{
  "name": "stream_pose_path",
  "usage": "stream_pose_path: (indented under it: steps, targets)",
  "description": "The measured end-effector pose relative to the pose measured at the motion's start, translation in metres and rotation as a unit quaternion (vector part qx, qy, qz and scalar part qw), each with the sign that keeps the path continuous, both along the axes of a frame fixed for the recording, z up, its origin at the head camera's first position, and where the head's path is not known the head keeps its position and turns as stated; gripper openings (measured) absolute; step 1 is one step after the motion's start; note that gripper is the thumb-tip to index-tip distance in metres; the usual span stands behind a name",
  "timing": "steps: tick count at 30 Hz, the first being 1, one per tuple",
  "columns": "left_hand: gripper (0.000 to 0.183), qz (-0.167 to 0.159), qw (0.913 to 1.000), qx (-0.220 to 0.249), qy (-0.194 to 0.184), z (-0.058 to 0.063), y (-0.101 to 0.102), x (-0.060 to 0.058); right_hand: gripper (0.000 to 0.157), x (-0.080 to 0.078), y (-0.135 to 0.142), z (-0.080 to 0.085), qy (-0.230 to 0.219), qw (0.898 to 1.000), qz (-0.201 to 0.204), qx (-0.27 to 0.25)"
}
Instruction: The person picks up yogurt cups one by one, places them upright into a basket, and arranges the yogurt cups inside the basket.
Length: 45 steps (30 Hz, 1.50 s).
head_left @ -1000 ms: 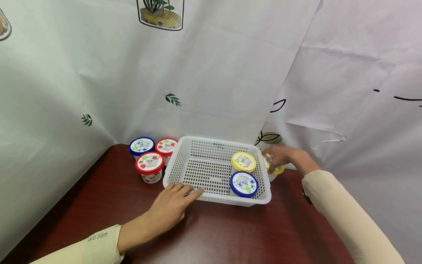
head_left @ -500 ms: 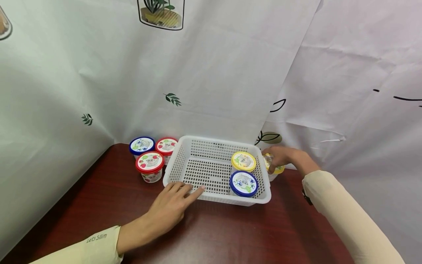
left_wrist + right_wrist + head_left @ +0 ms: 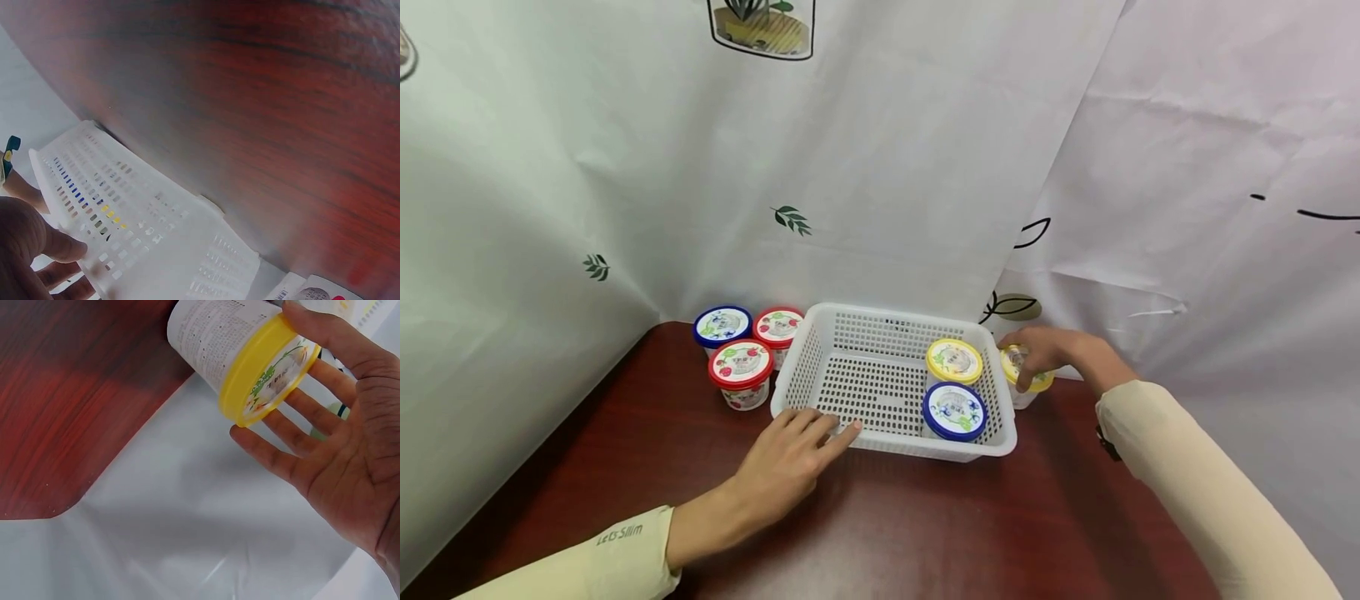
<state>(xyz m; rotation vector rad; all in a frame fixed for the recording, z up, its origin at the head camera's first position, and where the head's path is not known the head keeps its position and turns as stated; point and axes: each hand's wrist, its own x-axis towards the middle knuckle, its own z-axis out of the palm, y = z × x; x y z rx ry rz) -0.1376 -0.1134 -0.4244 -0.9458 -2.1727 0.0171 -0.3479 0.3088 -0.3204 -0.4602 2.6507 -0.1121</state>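
Note:
My left hand point(image 3: 782, 458) holds the near rim of a white perforated plastic basket point(image 3: 895, 450). In the left wrist view, the thumb point(image 3: 65, 247) lies against the basket's front wall, and other fingers show past the rim. Beyond the basket's right end, my right hand point(image 3: 1041, 350) grips a yellow-lidded tub point(image 3: 1022, 398) from above. Its thumb and fingertips meet the lid's edge in the right wrist view, with the palm point(image 3: 350, 481) off the lid. Inside the basket, at its right end, are another yellow-lidded tub point(image 3: 955, 361) and a blue-lidded tub point(image 3: 955, 412).
Left of the basket stand two red-lidded tubs, one in front point(image 3: 741, 371) and one behind point(image 3: 777, 327), with a blue-lidded tub point(image 3: 722, 325) beside them. A printed white curtain point(image 3: 880, 167) hangs behind the dark red wooden table point(image 3: 895, 533).
My right hand and its yellow-lidded tub have shifted slightly right, away from the basket. The head view has tilted a little. My left hand stays on the rim.

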Motion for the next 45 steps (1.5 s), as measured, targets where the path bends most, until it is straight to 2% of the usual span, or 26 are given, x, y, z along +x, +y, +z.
stream_pose_path:
  steps: [14, 21, 35, 45]
  targets:
    - [0.059, -0.002, 0.9999, -0.008, -0.015, 0.005, -0.001, 0.0, 0.096, 0.009, 0.002, 0.028, -0.007, 1.0, 0.02, -0.001]
    - [0.059, -0.008, 0.9999, -0.006, -0.009, 0.004, -0.002, -0.001, 0.096, 0.012, 0.006, 0.036, 0.003, 1.0, 0.025, 0.014]
    - [0.058, -0.003, 0.9999, 0.002, -0.015, 0.003, 0.0, -0.001, 0.094, 0.017, 0.001, 0.057, 0.029, 0.999, 0.044, 0.008]
    - [0.058, -0.003, 0.9999, 0.003, -0.014, 0.003, 0.001, -0.001, 0.095, 0.022, 0.0, 0.071, 0.037, 0.999, 0.037, 0.0]
